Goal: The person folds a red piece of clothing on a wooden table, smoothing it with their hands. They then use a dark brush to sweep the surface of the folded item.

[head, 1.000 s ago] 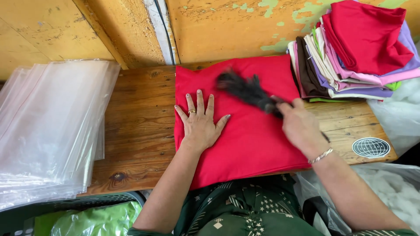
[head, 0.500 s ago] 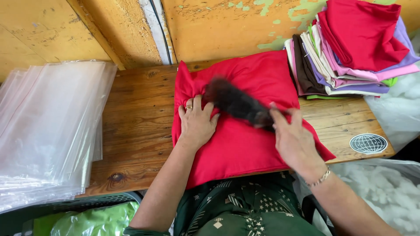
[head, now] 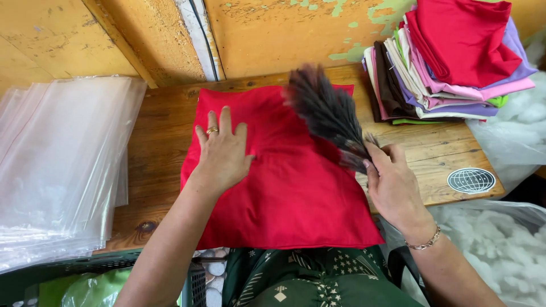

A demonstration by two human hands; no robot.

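Soft, light red cushion point(head: 284, 182): left hand point(head: 223, 150) flat on it, right hand point(head: 392, 185) clamped on dark brush point(head: 327, 113) toward 1 o'clock; best gripped by edges.

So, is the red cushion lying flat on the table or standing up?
Lying flat. The red cushion rests on the wooden table, the left hand pressed flat on top.

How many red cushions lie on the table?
1: the red cushion lies flat mid-table under the left hand. Red cloth tops the folded stack at right; more may hide there.
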